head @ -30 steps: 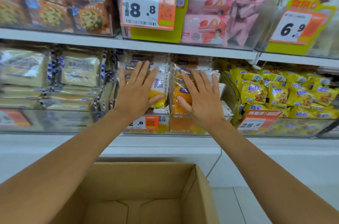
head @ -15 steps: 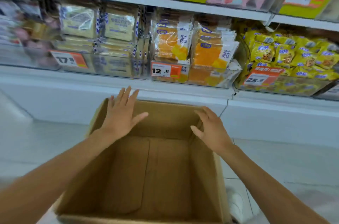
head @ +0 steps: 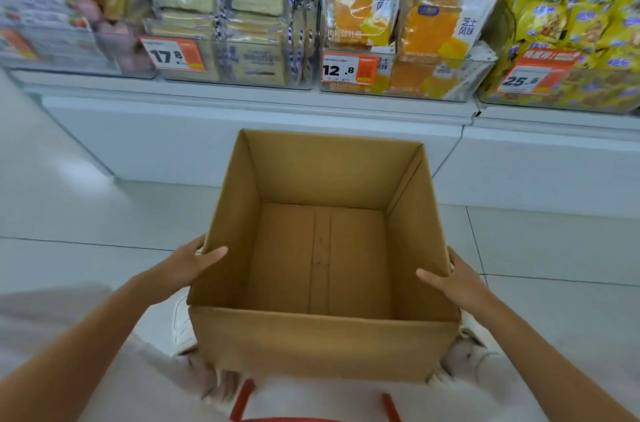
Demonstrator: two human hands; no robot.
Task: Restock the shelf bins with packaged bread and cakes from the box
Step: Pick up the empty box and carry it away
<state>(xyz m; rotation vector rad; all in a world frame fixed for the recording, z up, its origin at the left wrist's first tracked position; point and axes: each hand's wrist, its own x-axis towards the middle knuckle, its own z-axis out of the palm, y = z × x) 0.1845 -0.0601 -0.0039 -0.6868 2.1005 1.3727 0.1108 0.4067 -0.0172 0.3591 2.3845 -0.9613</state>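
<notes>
Left hand (head: 187, 266) and right hand (head: 457, 278), spread open above the box (head: 322, 342) moments earlier, now clasp its side walls, thumbs inside.

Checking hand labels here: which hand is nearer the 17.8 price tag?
Left. The left hand holds the left wall of the box, below the 17.8 price tag; the right hand holds its right wall, farther off.
</notes>
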